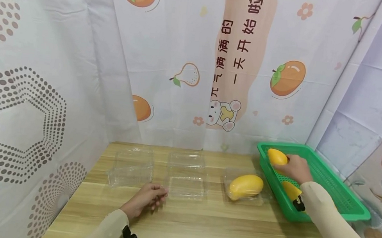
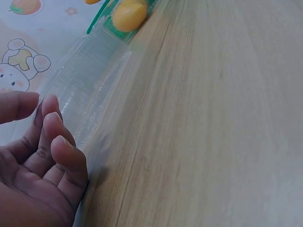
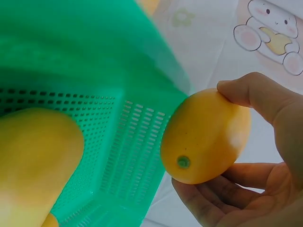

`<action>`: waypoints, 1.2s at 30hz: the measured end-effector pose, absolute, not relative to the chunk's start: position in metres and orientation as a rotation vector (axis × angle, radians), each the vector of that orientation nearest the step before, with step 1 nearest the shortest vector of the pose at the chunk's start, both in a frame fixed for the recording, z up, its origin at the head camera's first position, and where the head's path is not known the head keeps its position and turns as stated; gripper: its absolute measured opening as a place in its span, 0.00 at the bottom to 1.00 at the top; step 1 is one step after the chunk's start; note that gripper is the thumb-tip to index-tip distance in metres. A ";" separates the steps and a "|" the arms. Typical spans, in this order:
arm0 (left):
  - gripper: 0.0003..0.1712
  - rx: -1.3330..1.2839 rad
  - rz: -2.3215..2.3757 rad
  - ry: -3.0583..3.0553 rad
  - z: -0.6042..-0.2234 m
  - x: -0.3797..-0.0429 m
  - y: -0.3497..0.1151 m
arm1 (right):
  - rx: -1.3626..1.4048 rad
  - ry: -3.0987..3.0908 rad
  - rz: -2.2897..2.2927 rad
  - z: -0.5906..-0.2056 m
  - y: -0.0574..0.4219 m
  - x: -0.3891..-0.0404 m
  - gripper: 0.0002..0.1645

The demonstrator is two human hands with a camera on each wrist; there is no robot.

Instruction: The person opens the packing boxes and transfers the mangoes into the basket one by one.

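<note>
My right hand (image 1: 297, 169) grips a yellow mango (image 3: 206, 137) between thumb and fingers at the left side of the green basket (image 1: 354, 206). The mango's stem end faces the right wrist camera. Another mango (image 3: 35, 161) lies inside the basket, partly hidden by my right wrist in the head view. My left hand (image 1: 147, 199) is low over the table with fingers loosely curled and a gap at the thumb. Its fingertips are right at the near left corner of the middle clear plastic box (image 1: 186, 187), which has its lid raised.
Another clear box (image 1: 130, 175) stands with its lid up on the left. A mango (image 1: 246, 187) sits in a third clear box (image 1: 228, 174) beside the basket. Behind the wooden table (image 1: 199, 230) hangs a printed curtain (image 1: 178, 105), with more curtains at both sides.
</note>
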State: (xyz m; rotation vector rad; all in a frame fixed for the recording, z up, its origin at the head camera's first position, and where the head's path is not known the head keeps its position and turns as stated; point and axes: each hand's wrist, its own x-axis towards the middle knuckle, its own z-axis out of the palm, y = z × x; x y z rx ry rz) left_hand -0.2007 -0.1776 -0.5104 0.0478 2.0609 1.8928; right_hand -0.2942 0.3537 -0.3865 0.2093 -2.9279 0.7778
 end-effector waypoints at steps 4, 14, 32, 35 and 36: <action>0.16 0.048 1.893 2.059 -0.511 -0.201 -0.178 | 0.191 -2.930 0.760 -0.390 0.362 -0.296 0.26; 0.17 0.064 1.890 2.059 -0.515 -0.205 -0.180 | 0.157 -2.967 0.728 -0.393 0.376 -0.298 0.26; 0.19 0.063 1.896 2.043 -0.514 -0.205 -0.181 | 0.071 -3.014 0.730 -0.402 0.397 -0.299 0.26; 0.19 0.081 1.891 2.047 -0.515 -0.206 -0.181 | 0.071 -3.026 0.715 -0.403 0.401 -0.299 0.27; 0.18 0.079 1.892 2.044 -0.515 -0.206 -0.181 | 0.072 -3.030 0.714 -0.403 0.402 -0.300 0.28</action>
